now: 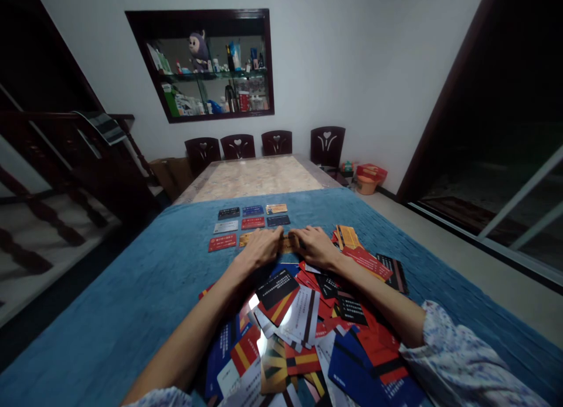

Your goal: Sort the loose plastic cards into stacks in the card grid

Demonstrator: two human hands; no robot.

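A gold card [288,244] lies between my two hands, low over the blue cloth at the right end of the front row. My left hand [262,246] grips its left edge, and my right hand [317,247] has the right edge in closed fingers. Partly behind my left hand is another gold card [244,239], beside a red card [222,243]. Farther back, neat rows hold a silver card [226,226], a second red card [253,223], a dark card [278,220], a black card [229,213], a blue card [253,210] and a gold-orange card [276,208].
A loose heap of mixed cards [303,313] spreads under and between my forearms, reaching right to some orange cards [348,237]. The blue cloth [145,284] covers the near part of a long table [264,175]. Dark chairs [328,146] stand at its far end.
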